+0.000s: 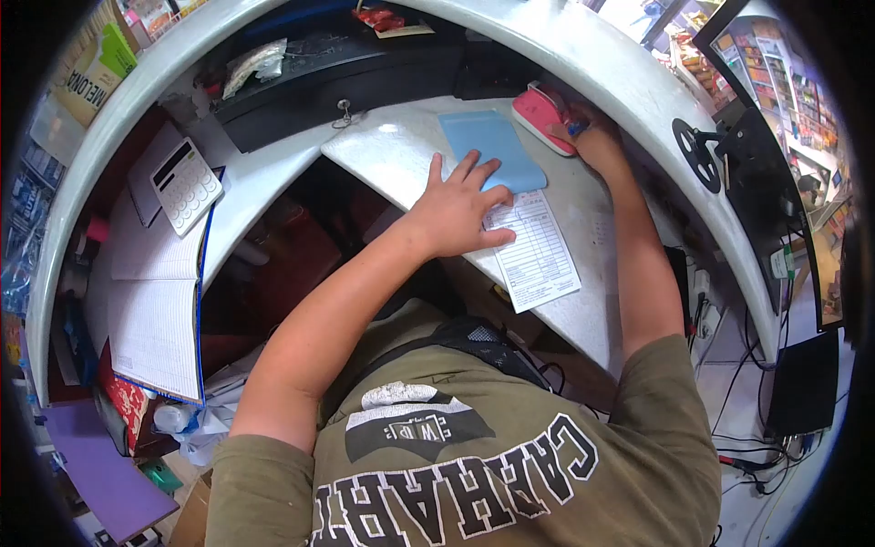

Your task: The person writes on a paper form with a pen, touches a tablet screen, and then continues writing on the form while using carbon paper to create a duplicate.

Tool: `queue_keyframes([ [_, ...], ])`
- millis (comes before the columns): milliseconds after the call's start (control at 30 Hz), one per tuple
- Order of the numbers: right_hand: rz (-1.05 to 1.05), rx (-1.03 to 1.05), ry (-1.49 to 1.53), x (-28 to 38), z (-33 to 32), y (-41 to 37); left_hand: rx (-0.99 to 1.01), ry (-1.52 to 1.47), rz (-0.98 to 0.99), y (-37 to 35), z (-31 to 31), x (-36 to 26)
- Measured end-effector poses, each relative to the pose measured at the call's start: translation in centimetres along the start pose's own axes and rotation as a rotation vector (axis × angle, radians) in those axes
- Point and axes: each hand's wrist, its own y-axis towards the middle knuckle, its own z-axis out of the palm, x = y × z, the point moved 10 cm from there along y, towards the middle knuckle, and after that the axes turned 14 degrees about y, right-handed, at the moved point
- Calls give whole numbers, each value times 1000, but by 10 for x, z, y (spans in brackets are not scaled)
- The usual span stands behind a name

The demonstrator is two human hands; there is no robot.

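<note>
My left hand (458, 205) lies with its fingers spread over the lower left of a light blue sheet or cover (497, 146) and the upper left edge of a printed form (538, 255). The form lies flat below the blue piece on the white desk (583, 301). At the upper right, my right hand (588, 135) is beside a pink and white case (541, 117). A small blue item (575, 129) shows at its fingertips; the fingers are partly hidden, and the item is too small to name.
On the left are a white calculator (186, 182) and an open ledger (157, 314). A black drawer unit (319, 96) with keys in its lock stands at the back. A monitor (775, 164) and cables stand at the right. The raised white counter (629, 64) curves around the desk.
</note>
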Motion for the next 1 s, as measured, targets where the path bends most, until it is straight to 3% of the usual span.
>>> queue_keyframes([
  [167, -138, 156, 486, 46, 29, -15, -2, 6, 8, 1, 3, 0],
  [267, -259, 214, 376, 27, 71, -5, -14, 6, 14, 1, 11, 1],
  [433, -406, -53, 84, 79, 40, -44, -89, 28, 46, -1, -6, -5],
  [533, -470, -178, 91, 82, 19, -63, -207, 99, 149, -9, -18, -23],
  [600, -513, -102, 117, 90, 13, -87, -219, 133, 231, -21, -15, -40],
  [633, -534, -58, 130, 94, 11, -100, -98, 57, 262, -26, 1, -46],
  [700, -782, 45, 62, 102, 15, -139, -145, -149, 291, -51, -2, -63],
  [767, -761, 252, 31, 91, 32, -170, -109, -178, 417, -74, -7, -82],
  [900, -771, 339, 40, 82, 39, -206, -98, -371, 569, -98, -23, -89],
  [1000, -742, 328, 71, 76, 37, -211, -357, -154, 552, -79, -84, -55],
])
